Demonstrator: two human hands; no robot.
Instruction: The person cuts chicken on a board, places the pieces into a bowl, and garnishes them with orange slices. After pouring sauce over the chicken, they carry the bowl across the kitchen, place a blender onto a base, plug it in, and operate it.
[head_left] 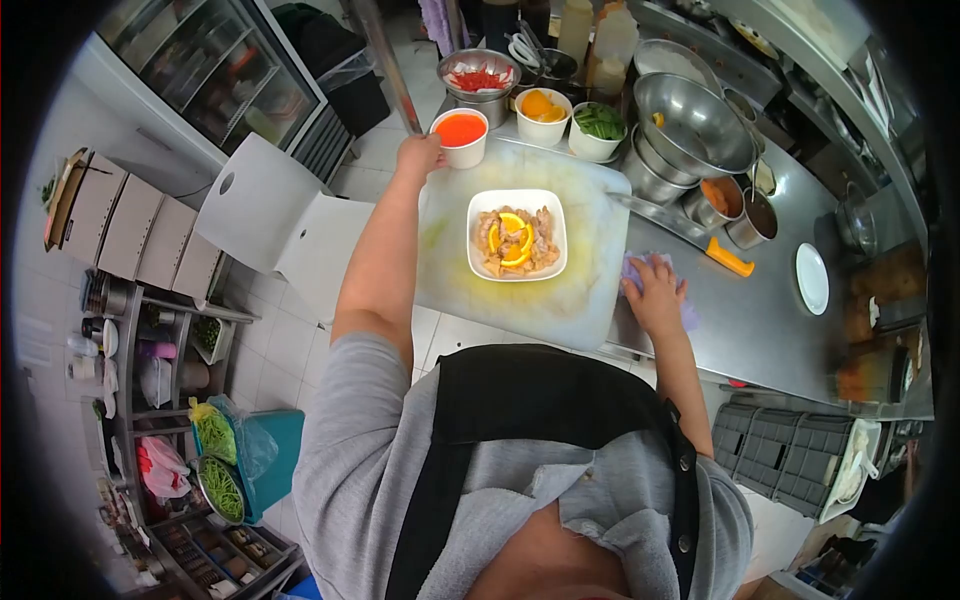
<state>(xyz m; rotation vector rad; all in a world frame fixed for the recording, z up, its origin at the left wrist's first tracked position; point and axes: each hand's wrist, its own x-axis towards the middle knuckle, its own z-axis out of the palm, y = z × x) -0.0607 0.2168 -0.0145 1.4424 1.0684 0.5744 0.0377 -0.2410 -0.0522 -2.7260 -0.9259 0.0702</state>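
My left hand [422, 155] is closed on the side of a white tub of bright orange-red liquid [461, 132], at the far left corner of the cutting board [592, 250]. On the board sits a square white bowl [474, 262] holding pieces of meat topped with orange slices [514, 222]. To the right of the board, my right hand [655, 292] rests with fingers spread on a purple cloth [688, 314] on the metal counter. A knife with a yellow handle [729, 257] lies beyond that hand, its blade reaching toward the board.
Behind the board stand a bowl of red strips [480, 77], a tub of orange pieces [542, 112] and a tub of green leaves [598, 125]. Large metal bowls [690, 120], sauce pots [751, 222] and a white oval dish [812, 279] are on the right. A white chair [325, 245] stands left.
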